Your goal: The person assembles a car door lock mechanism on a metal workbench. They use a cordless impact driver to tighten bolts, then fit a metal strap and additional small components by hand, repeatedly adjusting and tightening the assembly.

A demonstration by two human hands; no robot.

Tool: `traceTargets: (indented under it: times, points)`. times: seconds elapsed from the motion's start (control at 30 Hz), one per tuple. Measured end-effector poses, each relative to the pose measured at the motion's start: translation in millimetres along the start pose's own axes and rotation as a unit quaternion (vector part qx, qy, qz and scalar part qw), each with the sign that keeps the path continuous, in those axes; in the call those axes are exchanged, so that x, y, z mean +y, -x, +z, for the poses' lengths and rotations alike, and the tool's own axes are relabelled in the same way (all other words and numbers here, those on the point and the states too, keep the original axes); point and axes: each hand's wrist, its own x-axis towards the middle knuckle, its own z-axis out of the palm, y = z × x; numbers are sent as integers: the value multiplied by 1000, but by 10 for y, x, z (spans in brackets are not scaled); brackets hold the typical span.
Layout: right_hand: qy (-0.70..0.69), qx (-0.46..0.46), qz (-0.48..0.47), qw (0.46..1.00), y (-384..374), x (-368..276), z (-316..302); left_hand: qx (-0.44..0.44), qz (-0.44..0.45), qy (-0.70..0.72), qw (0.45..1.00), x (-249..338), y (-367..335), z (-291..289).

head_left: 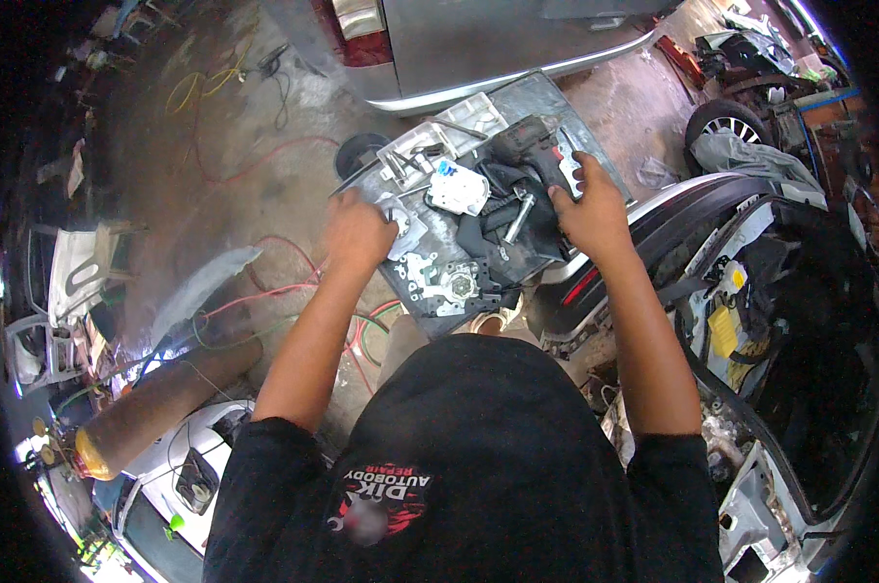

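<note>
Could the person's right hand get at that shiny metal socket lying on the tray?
Probably yes. The right hand rests by the dark power tool, and the metal socket lies just left of it on the metal tray, uncovered on top.

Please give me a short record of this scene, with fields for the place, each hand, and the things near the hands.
Place: car repair yard, concrete floor
Work surface: grey metal tray holding car parts
Left hand: rests on a silver metal bracket at the tray's left edge
Right hand: on a dark cordless drill
Nearby: white plastic part, socket extension
Around: silver car, gas cylinder
</note>
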Motion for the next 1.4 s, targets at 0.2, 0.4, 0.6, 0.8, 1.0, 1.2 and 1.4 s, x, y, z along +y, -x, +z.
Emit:
traceTargets:
  times: [0.2,0.4,0.6,0.8,1.0,1.2,1.4]
  points:
    - [6,-2,-3,1000,-15,10,23,33,11,26,999,-91,-57,162]
    - [2,-3,4,1000,-5,-15,-5,1,-7,53,999,-211,-76,84]
    - [24,3,-13,1000,-20,91,27,-37,-20,-37,998,42,69,-206]
    - [22,5,-15,1000,-12,61,22,31,-5,-65,997,34,82,15]
    - [-5,-6,1,1000,-13,34,2,60,-46,-36,996,127,235,80]
    - [-24,-10,5,1000,-15,4,-4,94,-22,-29,995,-44,152,427]
    - [-19,-6,-9,1000,-27,64,6,64,-81,44,994,-17,128,316]
